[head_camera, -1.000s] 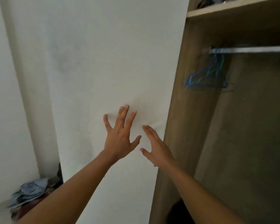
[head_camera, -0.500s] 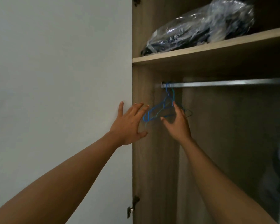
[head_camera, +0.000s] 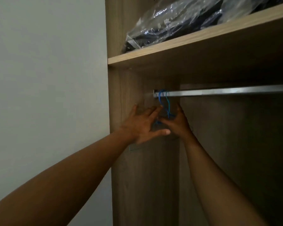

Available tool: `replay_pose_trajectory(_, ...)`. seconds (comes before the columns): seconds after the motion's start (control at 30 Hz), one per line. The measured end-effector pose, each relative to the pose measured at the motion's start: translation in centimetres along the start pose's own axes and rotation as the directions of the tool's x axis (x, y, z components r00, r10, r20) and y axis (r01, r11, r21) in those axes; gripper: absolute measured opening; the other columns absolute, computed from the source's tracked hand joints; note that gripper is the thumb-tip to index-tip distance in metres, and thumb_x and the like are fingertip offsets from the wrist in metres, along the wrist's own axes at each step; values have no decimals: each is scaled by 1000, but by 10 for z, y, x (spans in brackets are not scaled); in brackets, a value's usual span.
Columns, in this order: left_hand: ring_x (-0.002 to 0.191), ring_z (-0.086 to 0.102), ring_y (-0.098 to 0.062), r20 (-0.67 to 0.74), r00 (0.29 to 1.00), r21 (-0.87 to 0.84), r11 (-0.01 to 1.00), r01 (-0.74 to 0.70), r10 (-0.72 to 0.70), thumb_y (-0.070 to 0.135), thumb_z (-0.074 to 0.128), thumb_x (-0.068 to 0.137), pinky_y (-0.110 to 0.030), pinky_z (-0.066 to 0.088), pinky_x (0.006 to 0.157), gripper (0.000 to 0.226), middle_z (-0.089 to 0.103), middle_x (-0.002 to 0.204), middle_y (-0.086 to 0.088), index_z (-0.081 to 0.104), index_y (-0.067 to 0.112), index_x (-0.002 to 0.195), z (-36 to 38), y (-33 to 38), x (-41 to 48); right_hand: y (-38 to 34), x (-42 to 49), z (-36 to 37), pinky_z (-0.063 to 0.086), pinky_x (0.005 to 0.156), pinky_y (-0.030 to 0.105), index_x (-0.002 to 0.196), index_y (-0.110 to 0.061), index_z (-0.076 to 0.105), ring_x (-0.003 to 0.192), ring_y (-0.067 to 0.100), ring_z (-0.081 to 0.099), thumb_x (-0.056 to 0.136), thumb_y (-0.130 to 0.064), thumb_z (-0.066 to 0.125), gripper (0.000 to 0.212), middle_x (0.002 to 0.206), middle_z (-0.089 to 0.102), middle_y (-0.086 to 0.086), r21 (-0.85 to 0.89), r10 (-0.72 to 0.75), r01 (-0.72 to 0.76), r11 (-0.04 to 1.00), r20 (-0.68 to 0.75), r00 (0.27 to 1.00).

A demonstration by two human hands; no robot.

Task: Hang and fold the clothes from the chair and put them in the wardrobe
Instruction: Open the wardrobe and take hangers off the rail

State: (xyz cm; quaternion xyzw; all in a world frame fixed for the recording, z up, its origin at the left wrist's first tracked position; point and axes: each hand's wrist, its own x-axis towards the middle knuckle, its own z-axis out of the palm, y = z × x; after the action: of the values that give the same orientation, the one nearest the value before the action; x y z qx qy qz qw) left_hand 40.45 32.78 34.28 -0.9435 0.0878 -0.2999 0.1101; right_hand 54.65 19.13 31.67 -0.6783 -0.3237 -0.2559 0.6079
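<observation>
Blue wire hangers (head_camera: 165,100) hang at the left end of the metal rail (head_camera: 227,91) inside the open wardrobe (head_camera: 137,176). My left hand (head_camera: 142,126) is spread flat in front of the hangers' lower part, with its fingers straight and holding nothing. Just to its right, my right hand (head_camera: 178,123) reaches up to the hangers' necks. The blue wire passes between its thumb and raised forefinger. No clothes from the chair are in view, and both hands hide most of the hangers' bodies.
A wooden shelf (head_camera: 194,41) runs above the rail and carries a clear plastic bag (head_camera: 170,25) of dark clothing. A plain white panel (head_camera: 47,79) fills the left side. The hanging space right of the hangers is dark.
Both hands have risen and moved into the wardrobe. The left hand left the white panel's edge and now covers the hangers. The right hand has moved up to the hangers' necks.
</observation>
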Motion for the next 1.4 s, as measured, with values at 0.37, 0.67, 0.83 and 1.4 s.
replay_pose_trajectory(0.37,151,21,-16,2,1000,-154,988,12,-12,87,12,77,-45,-6,124,106,24,164,-7,-11,24,159,16,-4,18,-6,7,-5,44,71,10,134,-11,53,102,15,62,74,-7,80,65,106,58,-4,-114,58,-56,992,16,998)
replay_pose_trajectory(0.67,150,25,-14,46,999,-73,997,9,-5,91,5,73,-50,-10,122,107,25,164,-6,-15,29,158,21,-3,22,-6,5,-29,44,80,21,125,-15,62,101,9,59,58,-35,84,73,117,64,0,-147,107,-108,983,-11,994)
replay_pose_trajectory(0.83,146,34,-17,44,999,-85,996,24,-21,96,-6,65,-51,-11,121,114,27,163,-4,-15,29,157,26,-1,28,-5,1,-48,55,84,30,116,-16,66,102,12,64,40,-51,74,84,111,67,2,-101,104,-110,989,-61,993)
replay_pose_trajectory(1.4,132,37,-32,-127,985,316,937,149,-114,79,69,62,-48,31,107,134,23,161,-9,-6,23,159,47,23,43,-9,-15,-98,47,80,18,110,-19,63,96,8,58,68,-14,87,49,110,63,3,-50,78,-82,995,-92,993)
